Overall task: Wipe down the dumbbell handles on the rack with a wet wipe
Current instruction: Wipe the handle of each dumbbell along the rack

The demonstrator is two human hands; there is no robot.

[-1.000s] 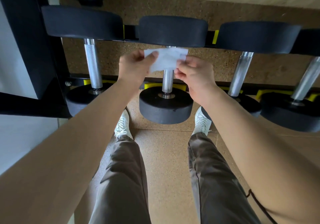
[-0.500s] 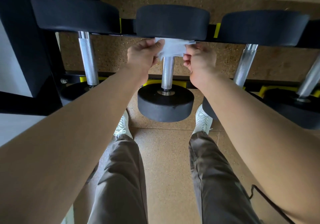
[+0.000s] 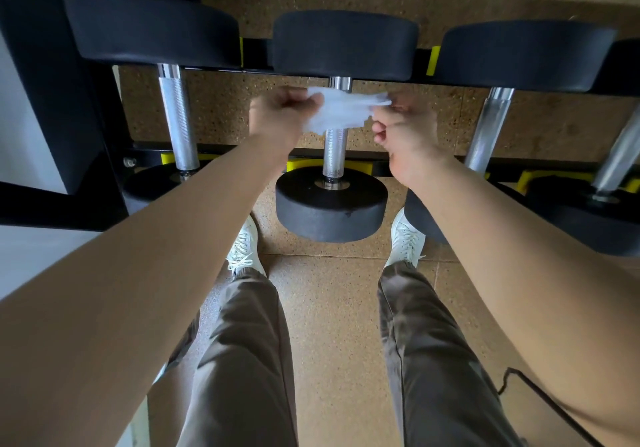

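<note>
Wipe (image 3: pixel 341 111) spans the far end of the middle handle (image 3: pixel 334 150), lying against the metal. Left hand (image 3: pixel 277 114) and right hand (image 3: pixel 405 131) each pinch one end with curled fingers. Held taut, probably to wrap and drag it along the knurling. Rack (image 3: pixel 41 83): neighbouring handles uncovered.

Saw a crumpled white wet wipe (image 3: pixel 341 111) stretched across the far end of the middle dumbbell handle (image 3: pixel 333 150), pinched at both ends. Noted left handle (image 3: pixel 178 124) and right handle (image 3: pixel 488 131), knurled steel too, all set between black round heads (image 3: pixel 330 204) on a black, yellow-padded rack (image 3: pixel 45 83).
</note>
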